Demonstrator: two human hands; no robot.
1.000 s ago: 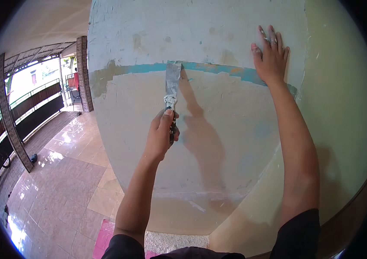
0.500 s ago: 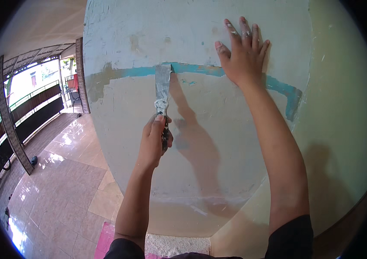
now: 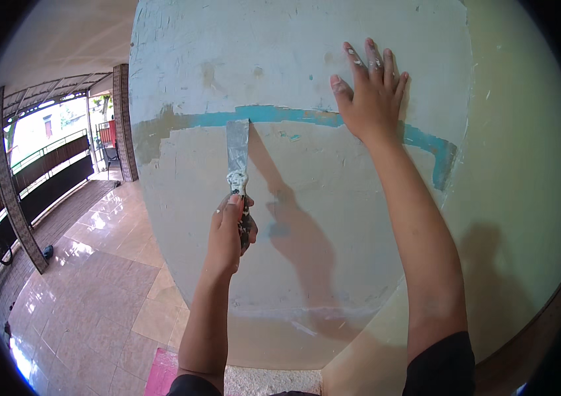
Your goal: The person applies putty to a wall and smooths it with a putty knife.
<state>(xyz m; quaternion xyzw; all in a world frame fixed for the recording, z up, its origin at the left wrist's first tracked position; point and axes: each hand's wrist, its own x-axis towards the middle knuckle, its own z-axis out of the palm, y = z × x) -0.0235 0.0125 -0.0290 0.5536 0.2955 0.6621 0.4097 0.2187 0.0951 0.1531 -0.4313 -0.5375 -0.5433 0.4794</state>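
Left hand (image 3: 229, 231) wrapped around the paint-spattered handle of a putty knife (image 3: 238, 168), fingers closed tight on it; flat steel blade rising above the fingers, dull grey and smeared, its square tip laid on the turquoise stripe (image 3: 274, 115); stripe ragged, flaking, running sideways across the column (image 3: 293, 59) and bending down well to the right of the blade; above it rough, scraped pale plaster with chipped flecks; below the fingers smoother cream coat and the dark shadow of arm and tool; right hand (image 3: 369, 99) pressed flat on the plaster over the stripe, fingers spread wide, holding nothing, dotted with white paint; far left of the gripping fingers, glossy beige floor tiles (image 3: 82, 277) and a dark railing (image 3: 43, 171).
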